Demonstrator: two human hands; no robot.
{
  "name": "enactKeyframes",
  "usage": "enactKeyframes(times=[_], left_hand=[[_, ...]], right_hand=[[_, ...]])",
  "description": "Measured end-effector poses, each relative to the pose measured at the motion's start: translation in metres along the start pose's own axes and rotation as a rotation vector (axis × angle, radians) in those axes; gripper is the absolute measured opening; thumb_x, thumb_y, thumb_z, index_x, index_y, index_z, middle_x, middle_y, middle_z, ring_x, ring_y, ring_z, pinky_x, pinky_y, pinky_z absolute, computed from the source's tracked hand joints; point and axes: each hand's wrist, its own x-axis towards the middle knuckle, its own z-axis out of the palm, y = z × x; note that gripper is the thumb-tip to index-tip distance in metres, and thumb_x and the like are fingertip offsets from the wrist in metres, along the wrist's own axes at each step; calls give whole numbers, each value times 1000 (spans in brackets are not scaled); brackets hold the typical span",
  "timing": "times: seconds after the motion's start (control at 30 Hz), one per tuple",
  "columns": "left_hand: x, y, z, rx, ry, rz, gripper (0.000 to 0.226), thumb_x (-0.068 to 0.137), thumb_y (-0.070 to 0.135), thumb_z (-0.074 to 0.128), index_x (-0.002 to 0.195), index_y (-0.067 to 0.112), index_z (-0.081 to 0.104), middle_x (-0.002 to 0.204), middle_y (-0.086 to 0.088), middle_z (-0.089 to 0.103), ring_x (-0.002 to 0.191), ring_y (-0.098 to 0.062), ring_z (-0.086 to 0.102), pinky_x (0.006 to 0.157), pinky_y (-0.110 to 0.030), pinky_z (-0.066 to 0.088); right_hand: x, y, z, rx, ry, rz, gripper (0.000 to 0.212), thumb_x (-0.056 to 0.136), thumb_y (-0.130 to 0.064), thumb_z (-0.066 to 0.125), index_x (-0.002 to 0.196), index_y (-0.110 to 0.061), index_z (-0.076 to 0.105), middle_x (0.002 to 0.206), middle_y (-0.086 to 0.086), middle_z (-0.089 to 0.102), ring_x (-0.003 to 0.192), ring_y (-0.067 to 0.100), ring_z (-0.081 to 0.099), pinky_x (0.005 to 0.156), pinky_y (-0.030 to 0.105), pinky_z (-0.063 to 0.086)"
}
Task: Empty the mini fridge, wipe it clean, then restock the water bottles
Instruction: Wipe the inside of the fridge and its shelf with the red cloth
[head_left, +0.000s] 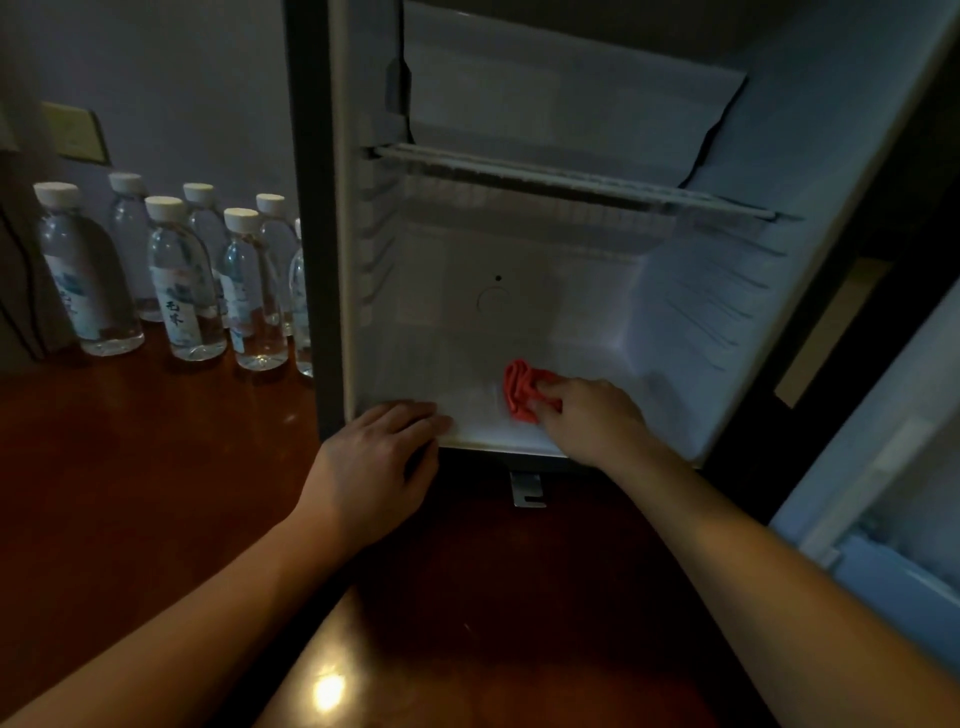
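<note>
The mini fridge (691, 291) stands open in front of me, its white inside holding nothing but a wire shelf (571, 182). My right hand (592, 421) reaches onto the fridge floor and grips a crumpled red cloth (519, 389) against it, near the front right. My left hand (379, 467) rests flat on the fridge's lower front edge at the left corner, fingers straight. Several clear water bottles (182, 280) with white caps stand upright on the wooden top, left of the fridge.
The fridge door (893, 467) hangs open at the right, its inner shelves facing me. A glossy brown wooden surface (130, 467) stretches below and left. A small metal bracket (527, 488) sticks out under the fridge's front. A wall plate (75, 132) sits behind the bottles.
</note>
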Motion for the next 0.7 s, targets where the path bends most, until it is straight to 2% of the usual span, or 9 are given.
enactKeyframes(times=[0.37, 0.57, 0.7], left_hand=[[-1, -1, -1, -24, -7, -12, 35, 93, 37, 53, 127, 32, 64, 132, 9, 62, 123, -15, 57, 92, -35, 51], [-1, 0, -1, -42, -29, -29, 37, 94, 39, 50, 128, 33, 63, 134, 9, 61, 126, -15, 55, 95, -39, 51], [-1, 0, 0, -42, -26, -37, 36, 94, 38, 51, 128, 33, 63, 133, 8, 61, 124, -16, 56, 95, -40, 52]], right_hand=[[34, 1, 4, 33, -25, 37, 43, 100, -52, 38, 137, -36, 53, 136, 2, 59, 117, 28, 57, 91, 32, 44], [10, -1, 3, 46, -11, 31, 44, 98, -52, 40, 139, -38, 50, 140, 2, 55, 121, 30, 55, 100, 41, 46], [-19, -4, 1, 23, 17, 3, 39, 98, -49, 41, 133, -39, 55, 133, 1, 60, 117, 29, 57, 95, 40, 48]])
